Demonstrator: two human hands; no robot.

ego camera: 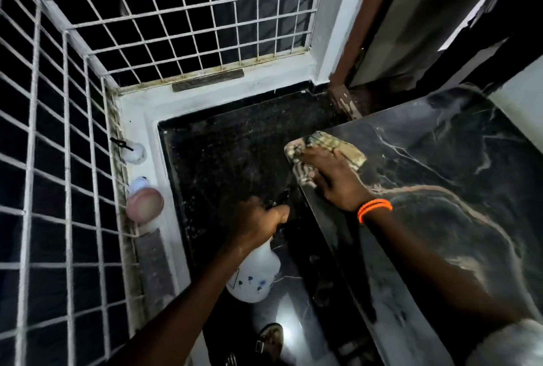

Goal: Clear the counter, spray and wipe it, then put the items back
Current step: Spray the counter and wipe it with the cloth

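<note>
Cloth (326,154) lies at the near-left corner of the dark marble counter (458,177), flattened under our right hand (338,182), fingers spread; left hand (257,223) wraps the neck of the white spray bottle (254,277), hanging off the counter's left edge; contents we cannot tell; risk we judge: cloth slipping over that edge; pink-lidded jar (144,204) sits on the far-left ledge.

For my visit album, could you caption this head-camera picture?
Right hand presses a cloth on the dark marble counter; left hand grips a white spray bottle.
</note>
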